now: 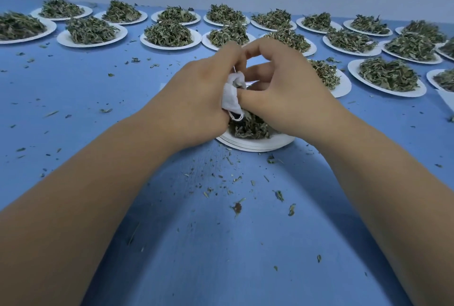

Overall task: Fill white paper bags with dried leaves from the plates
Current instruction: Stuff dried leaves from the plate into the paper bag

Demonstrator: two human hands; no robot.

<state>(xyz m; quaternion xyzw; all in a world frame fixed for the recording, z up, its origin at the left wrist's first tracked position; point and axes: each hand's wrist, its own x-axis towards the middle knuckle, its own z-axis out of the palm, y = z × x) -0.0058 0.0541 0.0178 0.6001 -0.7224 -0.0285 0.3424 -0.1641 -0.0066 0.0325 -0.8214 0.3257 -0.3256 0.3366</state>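
Left hand (pixel 201 94) is clenched round the small white drawstring paper bag (pixel 231 99), held directly above the near stack of white paper plates (pixel 258 146), probably so spill drops back onto its dried green leaf pile (pixel 250 127). Right hand (pixel 282 91) has fingers curled, thumb pinching the bag's mouth; can't tell if it's stuffing or closing. Behind the stack are rows of loaded white plates (pixel 169 46), one just right of it under the right wrist. Leaf crumbs (pixel 237 207) litter the blue table (pixel 221 244) in front of the stack. Nothing blocks the hands.

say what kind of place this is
Likely a packing bench for tea or herbs: rows of paper plates heaped with dried leaves on a blue table, the left hand gripping a white bag.
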